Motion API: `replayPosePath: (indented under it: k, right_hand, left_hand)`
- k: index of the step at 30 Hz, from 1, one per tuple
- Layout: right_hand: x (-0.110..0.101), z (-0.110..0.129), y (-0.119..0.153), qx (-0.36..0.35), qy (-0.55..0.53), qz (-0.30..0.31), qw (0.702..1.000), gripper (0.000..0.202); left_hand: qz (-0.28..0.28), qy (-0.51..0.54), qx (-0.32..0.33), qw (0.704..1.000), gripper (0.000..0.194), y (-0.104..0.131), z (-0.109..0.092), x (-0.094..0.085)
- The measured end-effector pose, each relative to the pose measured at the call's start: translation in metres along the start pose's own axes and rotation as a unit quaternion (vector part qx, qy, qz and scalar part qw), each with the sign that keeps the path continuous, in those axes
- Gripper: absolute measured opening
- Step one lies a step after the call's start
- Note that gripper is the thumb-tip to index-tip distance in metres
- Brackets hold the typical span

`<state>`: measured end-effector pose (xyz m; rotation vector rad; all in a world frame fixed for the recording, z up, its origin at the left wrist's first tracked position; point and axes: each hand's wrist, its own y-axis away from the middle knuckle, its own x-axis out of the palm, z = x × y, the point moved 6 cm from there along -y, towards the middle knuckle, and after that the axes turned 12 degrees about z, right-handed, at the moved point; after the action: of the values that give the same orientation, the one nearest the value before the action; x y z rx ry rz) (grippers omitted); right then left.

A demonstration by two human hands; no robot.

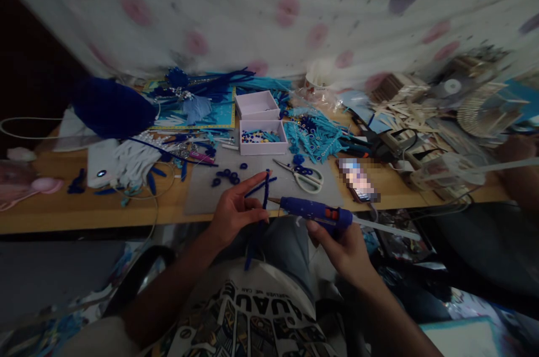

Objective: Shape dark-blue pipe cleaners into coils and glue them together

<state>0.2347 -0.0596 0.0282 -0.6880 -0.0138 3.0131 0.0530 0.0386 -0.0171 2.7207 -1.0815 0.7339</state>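
My left hand (pixel 238 214) pinches a dark blue fuzzy stem (pixel 266 194) between thumb and fingers, over the front edge of the grey mat (pixel 202 200). Part of the stem hangs down below the hand. My right hand (pixel 341 242) is wrapped round a blue hot glue gun (pixel 311 210), a white glue stick (pixel 389 229) sticking out of its back. The gun's nozzle points left, close beside the stem; whether they touch is hard to tell. Scissors with white handles (pixel 309 182) lie on the mat, near several small dark blue rings (pixel 227 175).
Behind the mat are an open white box (pixel 264 147) of beads and light blue fuzzy pieces (pixel 315 141). A lit phone (pixel 359 180) lies to the right, beyond it wooden pieces (pixel 400 87). A dark blue bundle (pixel 112 107) is at the left. Another person's arm (pixel 520 172) shows at the right edge.
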Motion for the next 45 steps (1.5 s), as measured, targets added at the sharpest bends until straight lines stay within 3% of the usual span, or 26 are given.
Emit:
replayPosePath:
  k: [12, 20, 26, 33, 45]
  right_hand:
    - [-0.003, 0.005, 0.002, -0.028, 0.05, -0.046, 0.997, 0.026]
    - [-0.001, 0.001, -0.001, -0.008, 0.006, -0.005, 1.0, 0.04]
    - [0.0, -0.009, 0.002, 0.007, -0.016, -0.029, 0.999, 0.032]
    - [-0.001, -0.006, 0.0, 0.015, -0.009, -0.009, 1.0, 0.038]
    - [-0.001, -0.015, 0.007, 0.048, -0.017, -0.036, 0.998, 0.038]
  left_hand:
    - [0.002, 0.015, 0.003, 1.0, 0.07, 0.001, -0.003, 0.002]
    - [0.003, 0.014, 0.001, 1.0, 0.069, 0.0, -0.003, 0.002]
    - [0.005, 0.01, 0.001, 1.0, 0.068, 0.0, -0.003, 0.002]
    - [0.004, 0.0, -0.002, 1.0, 0.069, -0.001, -0.001, 0.0]
    - [-0.007, 0.008, -0.006, 1.0, 0.068, 0.0, -0.005, 0.003]
